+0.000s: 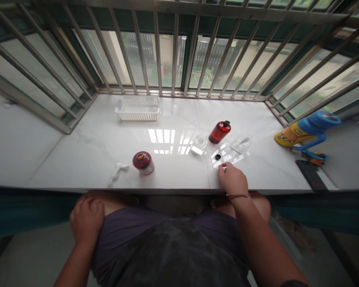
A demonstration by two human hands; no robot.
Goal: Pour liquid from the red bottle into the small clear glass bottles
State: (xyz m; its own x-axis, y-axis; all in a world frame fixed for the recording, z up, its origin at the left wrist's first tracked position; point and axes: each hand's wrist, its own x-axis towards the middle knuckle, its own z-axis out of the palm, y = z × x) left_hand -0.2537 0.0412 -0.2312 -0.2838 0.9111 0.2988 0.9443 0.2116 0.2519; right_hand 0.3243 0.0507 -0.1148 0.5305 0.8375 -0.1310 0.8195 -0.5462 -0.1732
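Right hand (233, 179), fingers (223, 166) pinched, any hold unclear, just beside a small black cap (217, 157); left hand (86, 220) curved on the thigh (116, 198), empty; a careless brush could roll the cap off the counter (77, 159).

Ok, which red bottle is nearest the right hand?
The slim red bottle with the black cap, just beyond the right hand; the other red bottle, shorter and wider, stands farther left, beside a white tissue.
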